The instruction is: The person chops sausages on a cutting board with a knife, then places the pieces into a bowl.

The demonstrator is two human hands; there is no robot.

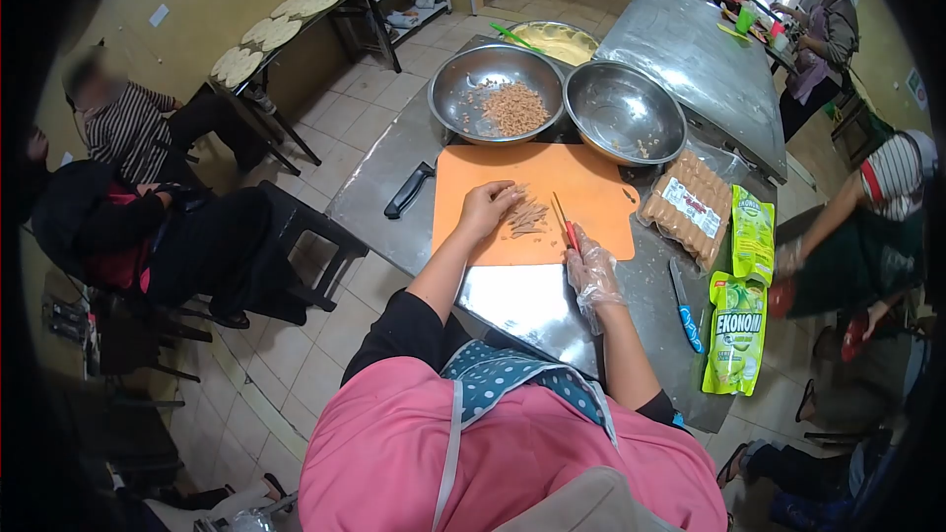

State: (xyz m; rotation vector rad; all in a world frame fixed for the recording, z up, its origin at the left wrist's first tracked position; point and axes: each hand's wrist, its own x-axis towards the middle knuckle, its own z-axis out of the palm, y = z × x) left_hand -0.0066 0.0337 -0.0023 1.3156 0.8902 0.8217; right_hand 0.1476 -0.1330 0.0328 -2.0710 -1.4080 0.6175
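Observation:
My bare left hand (490, 209) rests on the orange cutting board (468, 166), its fingers pressed on thin sausage strips (527, 220). In a clear plastic glove, my right hand (593, 266) grips a red-handled knife (560, 209). The blade points away from me, just right of the strips and apart from them. Small cut bits lie around the strips. Beyond the board, a steel bowl (448, 99) holds chopped sausage (514, 108). Beside it, a second steel bowl (621, 99) has only a few bits inside.
A black-handled knife (407, 192) lies left of the board. To the right are packed sausages (683, 217), a blue-handled knife (684, 305) and two green pouches (737, 335) (753, 232). People sit at left; others stand at right near the steel table (680, 49).

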